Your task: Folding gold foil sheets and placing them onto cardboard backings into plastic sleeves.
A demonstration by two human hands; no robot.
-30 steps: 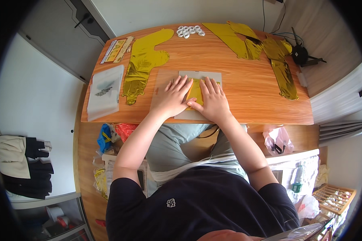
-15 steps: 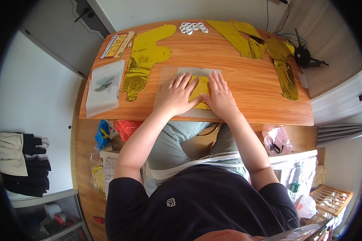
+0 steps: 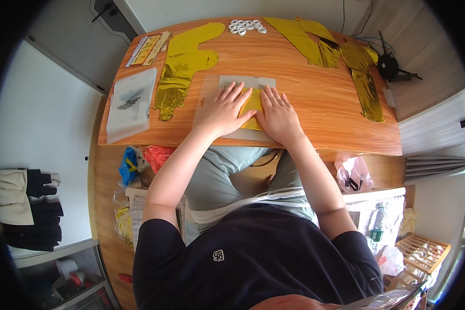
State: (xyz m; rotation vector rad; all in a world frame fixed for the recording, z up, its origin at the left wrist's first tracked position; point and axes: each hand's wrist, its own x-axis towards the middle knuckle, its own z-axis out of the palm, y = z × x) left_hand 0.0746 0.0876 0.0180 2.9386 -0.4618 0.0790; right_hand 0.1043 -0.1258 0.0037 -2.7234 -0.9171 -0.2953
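A folded piece of shiny gold foil (image 3: 252,109) lies flat near the front edge of the table, on a grey sheet (image 3: 248,81). My left hand (image 3: 225,114) rests palm down over its left side, with fingers stretched out and slightly spread. Over the right side lies my right hand (image 3: 281,118), also flat with fingers extended. Both thumbs point inward across the foil and come close together. Under my left hand, a clear plastic sleeve (image 3: 203,103) shows beside the grey sheet. My palms hide the foil's side edges.
Flat gold foil balloons lie at left (image 3: 188,54), back right (image 3: 302,41) and far right (image 3: 366,85). Small white rings (image 3: 247,26) cluster at the back. Clear plastic bags (image 3: 126,121) and printed cards (image 3: 142,50) sit at left. A black device with antennas (image 3: 390,67) stands right.
The whole view has shifted a little, so the table appears higher. My left hand has slid slightly rightward over the foil; the right hand stays nearly in place. Both remain flat.
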